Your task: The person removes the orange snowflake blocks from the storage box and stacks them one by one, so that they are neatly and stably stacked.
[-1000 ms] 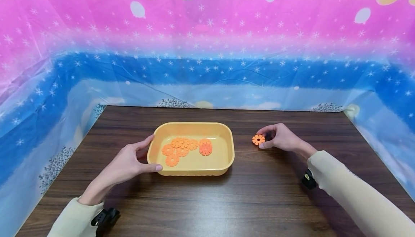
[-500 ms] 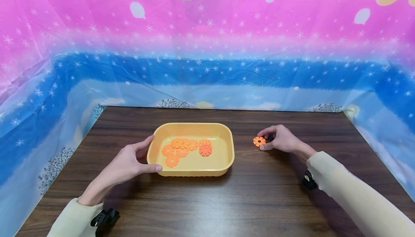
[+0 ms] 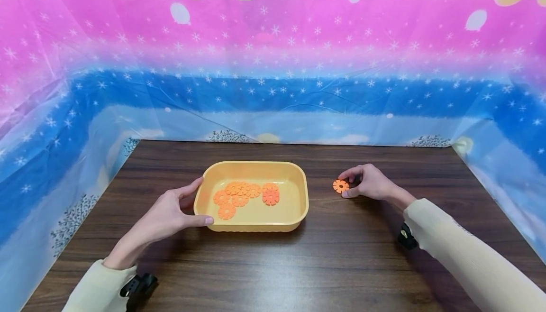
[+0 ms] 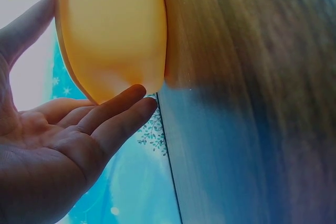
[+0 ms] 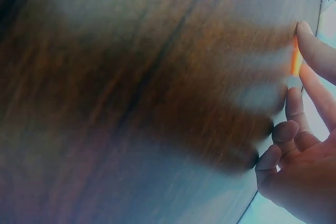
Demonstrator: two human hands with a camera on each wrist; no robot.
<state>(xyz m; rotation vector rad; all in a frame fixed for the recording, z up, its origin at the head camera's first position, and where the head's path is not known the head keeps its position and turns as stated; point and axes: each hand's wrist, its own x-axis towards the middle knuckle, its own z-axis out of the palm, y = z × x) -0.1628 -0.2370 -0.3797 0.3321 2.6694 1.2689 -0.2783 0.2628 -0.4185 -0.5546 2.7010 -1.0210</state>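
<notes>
A shallow yellow plastic basin (image 3: 256, 227) sits on the table, left of the middle in the head view. My left hand (image 3: 164, 215) holds its left end, the thumb on the near rim and the fingers along the side wall (image 4: 113, 30). Inside lie several orange flower-shaped notched discs (image 3: 227, 212), overlapping one another, and a redder disc (image 3: 270, 197) to their right. To the right of the basin, my right hand (image 3: 371, 182) pinches an orange notched disc (image 3: 341, 187) by its edge between thumb and index finger. In the right wrist view that disc (image 5: 295, 59) shows edge-on, close to the tabletop.
The dark wood-grain table (image 3: 273, 269) reaches back to a pink and blue printed cloth (image 3: 273, 89), which hangs along the back and both sides. Black wrist straps (image 3: 140, 289) show at the cuffs of the light sleeves.
My right hand and its disc have shifted very slightly right and toward me since the first frame. My left hand and the basin stay in place.
</notes>
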